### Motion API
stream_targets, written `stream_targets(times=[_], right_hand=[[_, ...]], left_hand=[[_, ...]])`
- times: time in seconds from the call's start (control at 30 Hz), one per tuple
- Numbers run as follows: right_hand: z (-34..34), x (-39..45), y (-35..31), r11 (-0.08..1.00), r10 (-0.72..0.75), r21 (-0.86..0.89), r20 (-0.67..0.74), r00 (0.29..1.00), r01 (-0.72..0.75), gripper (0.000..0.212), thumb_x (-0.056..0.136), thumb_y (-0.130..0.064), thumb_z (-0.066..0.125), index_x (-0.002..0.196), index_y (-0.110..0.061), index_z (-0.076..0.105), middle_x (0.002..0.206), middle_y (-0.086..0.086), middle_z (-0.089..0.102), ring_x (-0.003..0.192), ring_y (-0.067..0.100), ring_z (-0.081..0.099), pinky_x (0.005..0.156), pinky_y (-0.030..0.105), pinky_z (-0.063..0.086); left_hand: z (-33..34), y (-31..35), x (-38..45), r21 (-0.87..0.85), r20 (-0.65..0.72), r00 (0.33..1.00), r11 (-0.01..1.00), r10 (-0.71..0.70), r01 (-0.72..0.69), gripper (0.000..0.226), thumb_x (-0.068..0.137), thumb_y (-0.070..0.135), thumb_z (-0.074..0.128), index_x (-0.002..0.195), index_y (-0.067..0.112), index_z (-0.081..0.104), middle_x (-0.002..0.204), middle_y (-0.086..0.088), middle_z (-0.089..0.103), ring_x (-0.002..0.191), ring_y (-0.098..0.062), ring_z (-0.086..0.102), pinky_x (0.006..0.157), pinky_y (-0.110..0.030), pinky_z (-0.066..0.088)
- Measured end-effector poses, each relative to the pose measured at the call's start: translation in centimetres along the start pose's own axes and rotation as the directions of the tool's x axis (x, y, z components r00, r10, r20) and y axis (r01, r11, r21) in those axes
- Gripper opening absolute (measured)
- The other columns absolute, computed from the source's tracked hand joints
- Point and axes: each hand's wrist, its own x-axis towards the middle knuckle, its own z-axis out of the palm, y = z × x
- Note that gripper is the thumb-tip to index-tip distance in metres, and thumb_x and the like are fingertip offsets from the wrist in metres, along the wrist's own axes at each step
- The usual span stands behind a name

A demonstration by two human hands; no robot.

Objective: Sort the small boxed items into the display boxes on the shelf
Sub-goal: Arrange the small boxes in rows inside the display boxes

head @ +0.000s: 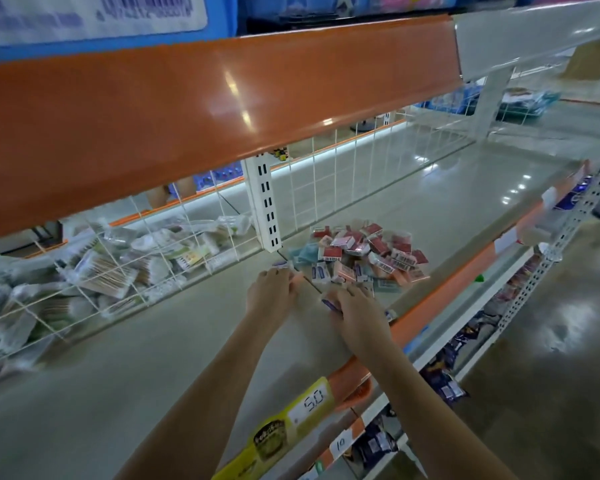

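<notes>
A loose pile of small boxes, red, pink, teal and white, lies on the pale shelf board just right of a white slotted upright. My left hand reaches to the pile's left edge, its fingers curled around a small purple and white box at the fingertips. My right hand lies at the pile's near edge and pinches a small purple box that sticks out to its left. No display box can be made out; the picture is blurred.
A white wire divider fences off bagged cotton swabs at the left. An orange shelf edge hangs overhead. The shelf's orange front rail carries a "50" price tag. Lower shelves with dark packets sit at the right.
</notes>
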Motion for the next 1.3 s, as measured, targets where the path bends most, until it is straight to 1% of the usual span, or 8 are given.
stream_targets(times=[0.13,0.3,0.43,0.6,0.7,0.93,1.13,1.3], right_hand=[[0.2,-0.6,0.3,0.988,0.027,0.154,-0.022,0.999,-0.023,0.026,0.092,-0.013,0.052,0.117,-0.011,0.059,0.120,0.006,0.054,0.110,0.022,0.050,0.088,0.031,0.042],[0.3,-1.6,-0.6,0.962,-0.015,0.273,-0.022,1.000,0.020,0.033,0.092,-0.015,0.055,0.125,-0.011,0.057,0.117,0.004,0.054,0.109,0.020,0.053,0.092,0.027,0.041],[0.3,-2.2,-2.1,0.922,-0.063,0.382,-0.026,0.998,0.068,0.031,0.090,-0.012,0.058,0.121,-0.011,0.060,0.113,0.001,0.056,0.102,0.018,0.058,0.089,0.020,0.043],[0.4,-3.3,-5.0,0.852,-0.150,0.499,-0.056,0.987,0.158,0.025,0.084,-0.006,0.065,0.108,-0.011,0.068,0.099,-0.004,0.058,0.087,0.007,0.057,0.081,0.008,0.044],[0.9,-4.3,-7.3,0.802,-0.237,0.551,-0.062,0.969,0.232,0.024,0.081,0.000,0.066,0.103,-0.008,0.069,0.095,-0.004,0.058,0.081,0.003,0.058,0.077,0.001,0.042],[2.4,-7.0,-15.5,0.656,-0.466,0.650,-0.053,0.883,0.385,0.027,0.079,0.005,0.067,0.103,-0.007,0.069,0.093,-0.008,0.058,0.088,-0.010,0.058,0.079,0.001,0.043],[3.2,-10.5,-24.0,0.563,-0.629,0.676,-0.023,0.777,0.476,0.027,0.081,0.002,0.066,0.103,-0.014,0.069,0.094,-0.005,0.061,0.087,0.002,0.060,0.082,0.008,0.046],[4.2,-14.0,-30.4,0.524,-0.714,0.667,0.005,0.700,0.529,0.026,0.079,0.000,0.068,0.100,-0.015,0.070,0.089,-0.007,0.060,0.083,0.004,0.060,0.080,0.010,0.046]], left_hand=[[-0.2,-1.5,-1.0,-0.203,0.013,0.998,0.977,-0.056,0.058,0.027,0.092,0.009,0.042,0.106,0.006,0.065,0.104,-0.014,0.062,0.097,-0.029,0.057,0.082,-0.035,0.043],[-1.0,-2.7,-3.5,-0.402,0.042,0.989,0.904,-0.142,0.147,0.023,0.096,0.008,0.041,0.102,0.006,0.063,0.099,-0.012,0.060,0.085,-0.026,0.058,0.074,-0.034,0.043],[-2.6,-3.4,-6.1,-0.737,0.197,0.930,0.579,-0.309,0.349,0.018,0.096,0.005,0.043,0.100,0.005,0.061,0.085,-0.011,0.063,0.065,-0.018,0.061,0.068,-0.032,0.053],[-5.4,-4.5,-10.7,-0.890,0.273,0.869,0.234,-0.413,0.390,0.017,0.095,0.001,0.047,0.100,0.002,0.063,0.083,-0.010,0.064,0.064,-0.018,0.064,0.059,-0.019,0.056],[-6.9,-5.7,-13.8,-0.917,0.286,0.836,0.120,-0.469,0.381,0.016,0.093,-0.001,0.051,0.095,0.006,0.065,0.087,-0.011,0.065,0.065,-0.018,0.065,0.061,-0.018,0.056],[-11.8,-10.6,-22.8,-0.947,0.189,0.797,0.109,-0.574,0.303,0.022,0.088,-0.004,0.055,0.093,0.014,0.066,0.090,-0.009,0.067,0.070,-0.014,0.068,0.066,-0.017,0.053],[-15.9,-15.7,-30.9,-0.940,0.135,0.744,0.153,-0.655,0.304,0.030,0.086,-0.008,0.056,0.102,0.016,0.066,0.083,-0.003,0.071,0.074,-0.015,0.069,0.072,-0.018,0.054],[-18.7,-19.9,-36.8,-0.946,0.089,0.702,0.161,-0.706,0.282,0.030,0.085,-0.011,0.055,0.098,0.013,0.065,0.076,0.000,0.072,0.069,-0.012,0.069,0.065,-0.015,0.053]])
